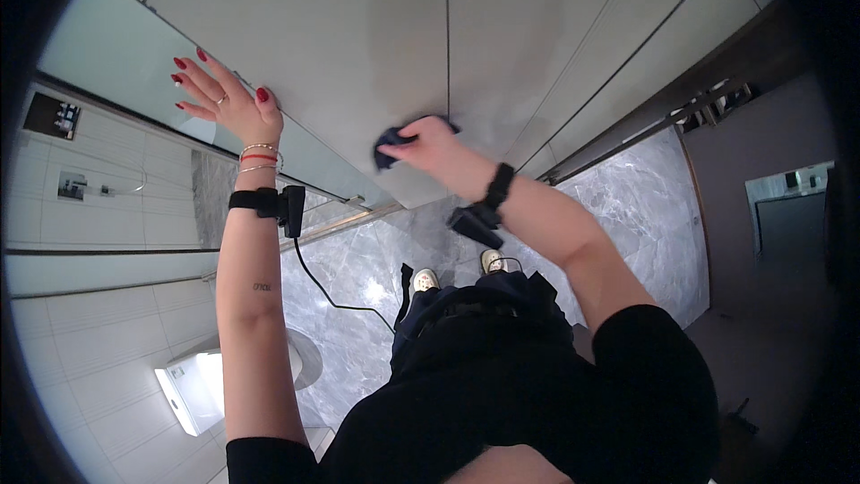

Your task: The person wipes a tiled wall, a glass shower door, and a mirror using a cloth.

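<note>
My right hand (428,140) grips a dark blue cloth (388,151) and presses it against the grey tiled wall (322,67), just beside a dark vertical joint. The hand and cloth are slightly blurred. My left hand (232,97) is raised at the upper left with its fingers spread and holds nothing. It rests at the edge of a glass shower panel (134,47), where the panel meets the wall; whether the palm touches the glass I cannot tell. Each forearm wears a black strap with a small device, and a cable hangs from the left device (293,212).
The grey marbled floor (349,275) lies under my feet. On the left, behind glass, are a shower fitting (106,189) and light wall tiles. A white toilet (195,393) stands at the lower left. To the right are a doorway floor (638,215) and a dark wall (732,154).
</note>
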Demonstrator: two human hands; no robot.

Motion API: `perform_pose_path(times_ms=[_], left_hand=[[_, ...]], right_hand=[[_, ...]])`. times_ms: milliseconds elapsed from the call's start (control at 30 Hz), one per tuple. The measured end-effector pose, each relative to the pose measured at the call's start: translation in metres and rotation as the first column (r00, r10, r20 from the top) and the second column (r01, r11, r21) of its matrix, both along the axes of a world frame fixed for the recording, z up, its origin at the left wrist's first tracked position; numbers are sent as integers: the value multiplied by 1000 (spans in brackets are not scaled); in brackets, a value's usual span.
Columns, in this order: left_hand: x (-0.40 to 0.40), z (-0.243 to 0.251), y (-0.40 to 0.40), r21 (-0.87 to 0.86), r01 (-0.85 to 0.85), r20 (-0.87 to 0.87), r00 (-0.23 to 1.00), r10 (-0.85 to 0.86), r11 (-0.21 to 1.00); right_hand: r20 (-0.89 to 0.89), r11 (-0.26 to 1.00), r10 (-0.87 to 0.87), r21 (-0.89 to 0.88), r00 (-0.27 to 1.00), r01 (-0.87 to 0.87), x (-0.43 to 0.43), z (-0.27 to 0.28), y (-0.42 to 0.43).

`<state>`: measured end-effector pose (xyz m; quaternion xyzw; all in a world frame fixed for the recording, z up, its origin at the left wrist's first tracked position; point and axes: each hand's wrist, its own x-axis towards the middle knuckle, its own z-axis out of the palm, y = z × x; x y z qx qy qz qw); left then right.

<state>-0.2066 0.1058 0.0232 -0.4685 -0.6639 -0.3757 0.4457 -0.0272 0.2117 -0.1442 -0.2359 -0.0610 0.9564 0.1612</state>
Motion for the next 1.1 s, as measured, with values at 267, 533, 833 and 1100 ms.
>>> perform_pose_path(times_ms=[267, 533, 833, 1100], left_hand=[[1, 1, 0, 6, 3, -17, 1000, -3, 1000], [2, 3, 2, 14, 12, -14, 1000, -12, 1000], [4, 0, 9, 11, 1, -21, 1000, -1, 1000], [2, 0, 7, 6, 6, -48, 999, -5, 1000]], right_hand=[[-254, 964, 194, 228, 948, -136, 23, 0, -4], [321, 204, -315, 942, 893, -267, 167, -71, 162], [698, 100, -695, 332, 173, -938, 215, -91, 265], [454, -337, -520, 670, 724, -662, 97, -190, 123]])
